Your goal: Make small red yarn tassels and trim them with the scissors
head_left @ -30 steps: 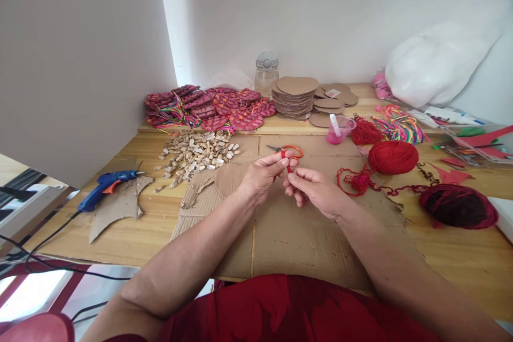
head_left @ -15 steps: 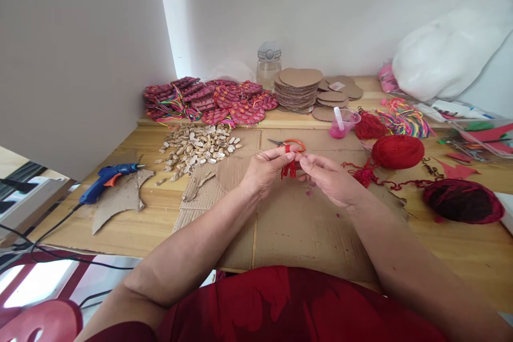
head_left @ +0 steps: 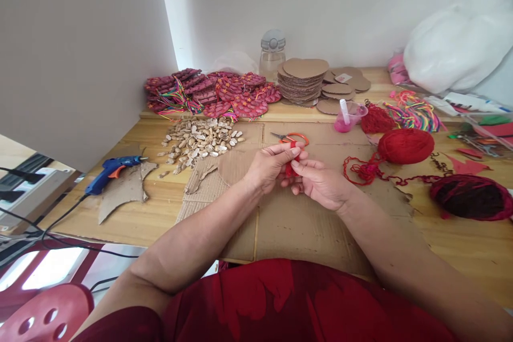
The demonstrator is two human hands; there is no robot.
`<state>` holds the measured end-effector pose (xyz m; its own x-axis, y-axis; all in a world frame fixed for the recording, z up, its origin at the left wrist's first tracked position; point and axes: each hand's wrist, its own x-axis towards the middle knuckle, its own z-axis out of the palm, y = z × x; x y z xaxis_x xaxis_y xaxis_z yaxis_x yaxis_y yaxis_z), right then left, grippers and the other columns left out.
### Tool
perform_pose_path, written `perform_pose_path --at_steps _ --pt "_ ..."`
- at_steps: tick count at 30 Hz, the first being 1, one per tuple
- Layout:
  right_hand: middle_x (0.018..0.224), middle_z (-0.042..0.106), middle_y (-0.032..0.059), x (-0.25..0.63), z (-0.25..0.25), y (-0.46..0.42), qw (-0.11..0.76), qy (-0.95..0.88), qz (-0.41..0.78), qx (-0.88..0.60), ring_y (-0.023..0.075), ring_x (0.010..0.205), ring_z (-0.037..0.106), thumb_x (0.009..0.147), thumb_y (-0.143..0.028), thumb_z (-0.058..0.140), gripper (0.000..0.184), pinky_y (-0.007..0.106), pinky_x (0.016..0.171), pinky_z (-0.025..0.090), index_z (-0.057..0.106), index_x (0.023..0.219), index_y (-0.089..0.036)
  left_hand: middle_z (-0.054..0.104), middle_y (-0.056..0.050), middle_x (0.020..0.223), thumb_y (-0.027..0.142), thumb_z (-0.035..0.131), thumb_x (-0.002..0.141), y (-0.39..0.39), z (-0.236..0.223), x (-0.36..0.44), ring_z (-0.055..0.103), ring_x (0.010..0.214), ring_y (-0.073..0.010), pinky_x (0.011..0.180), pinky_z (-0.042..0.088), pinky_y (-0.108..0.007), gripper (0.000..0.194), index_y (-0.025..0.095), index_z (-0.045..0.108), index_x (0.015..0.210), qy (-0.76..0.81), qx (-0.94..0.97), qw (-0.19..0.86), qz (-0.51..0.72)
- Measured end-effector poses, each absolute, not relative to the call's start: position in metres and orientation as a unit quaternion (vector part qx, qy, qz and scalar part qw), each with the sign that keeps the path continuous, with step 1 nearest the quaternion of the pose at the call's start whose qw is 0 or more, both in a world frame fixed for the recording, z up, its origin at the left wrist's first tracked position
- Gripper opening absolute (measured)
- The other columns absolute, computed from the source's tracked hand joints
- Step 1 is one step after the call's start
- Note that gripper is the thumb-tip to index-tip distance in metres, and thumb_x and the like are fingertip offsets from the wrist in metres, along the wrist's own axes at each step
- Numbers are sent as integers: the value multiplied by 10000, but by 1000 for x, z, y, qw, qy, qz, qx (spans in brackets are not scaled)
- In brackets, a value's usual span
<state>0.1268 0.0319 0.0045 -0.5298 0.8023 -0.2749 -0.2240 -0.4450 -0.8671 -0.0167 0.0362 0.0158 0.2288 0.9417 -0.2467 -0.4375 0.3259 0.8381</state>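
Observation:
My left hand (head_left: 269,168) pinches a small bundle of red yarn (head_left: 293,169) between thumb and fingers, with a red loop showing over the fingertips. Close against it, my right hand (head_left: 317,177) holds the lower part of the same bundle, thumb pressed on the strands. Fingers hide much of the yarn. Just beyond the fingertips lie orange-handled scissors (head_left: 303,136) on a flat cardboard sheet (head_left: 304,230). To the right are a red yarn ball (head_left: 406,146), a tangle of red yarn (head_left: 360,170) and a dark red yarn ball (head_left: 471,197).
Peanut shells (head_left: 204,139) are heaped at the left, near a blue glue gun (head_left: 112,172) on a cardboard scrap. Along the back stand decorated maroon pieces (head_left: 240,99), a jar (head_left: 272,56), stacked cardboard hearts (head_left: 304,83) and a plastic cup (head_left: 350,116). A white bag (head_left: 452,45) sits back right.
My right hand drew slightly away, leaving red strands hanging from my left hand, then came back and closed on them. The whole view has shifted a little.

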Motion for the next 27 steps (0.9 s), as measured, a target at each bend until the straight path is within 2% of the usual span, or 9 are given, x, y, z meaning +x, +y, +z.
perform_pose_path --at_steps 4,8,13,16,18,21,24,27 --pt "873 727 92 126 3 32 326 -406 778 -352 153 706 675 820 -340 722 200 209 509 440 650 845 -156 756 -109 945 190 686 829 36 16 -18 630 531 -97 427 469 -185 272 122 722 1089 389 311 722 481" --pt "863 736 99 126 1 32 321 -405 783 -345 152 702 676 837 -329 705 182 210 517 445 659 846 -153 753 -106 967 180 697 823 36 17 -17 634 543 -93 448 490 -186 251 122 727 1065 397 296 722 484" --pt "855 730 93 126 2 32 319 -396 792 -339 155 706 674 830 -325 714 184 211 524 453 648 856 -155 752 -84 848 133 678 831 37 19 -16 618 512 -87 462 506 -190 190 112 734 1011 394 272 727 492" --pt "900 715 66 125 4 31 331 -384 799 -324 154 715 671 811 -355 738 228 214 529 456 629 917 -185 747 -81 809 121 695 812 37 18 -16 641 544 -104 437 489 -179 169 100 736 974 383 268 724 508" --pt "915 699 44 124 4 31 343 -378 797 -323 146 711 662 796 -391 754 272 209 521 445 615 935 -204 747 -88 811 148 716 798 37 17 -16 647 548 -120 368 428 -167 195 98 734 985 380 277 719 511" --pt "814 659 19 122 4 30 345 -385 788 -334 124 661 619 775 -448 766 319 198 500 411 601 881 -197 749 -80 835 223 756 769 37 14 -17 576 437 -98 298 362 -184 273 109 731 1016 379 306 717 498" --pt "682 583 -14 120 3 28 336 -393 784 -344 98 591 550 760 -474 771 349 193 486 378 592 822 -181 741 -48 802 258 790 727 37 12 -19 484 347 -63 309 395 -212 317 116 735 1004 369 323 725 484" --pt "647 538 -25 120 1 26 327 -395 786 -344 88 571 513 773 -467 756 342 195 486 360 596 798 -166 722 -25 745 261 812 698 40 11 -21 488 365 -54 364 425 -206 311 107 737 958 360 322 729 486"
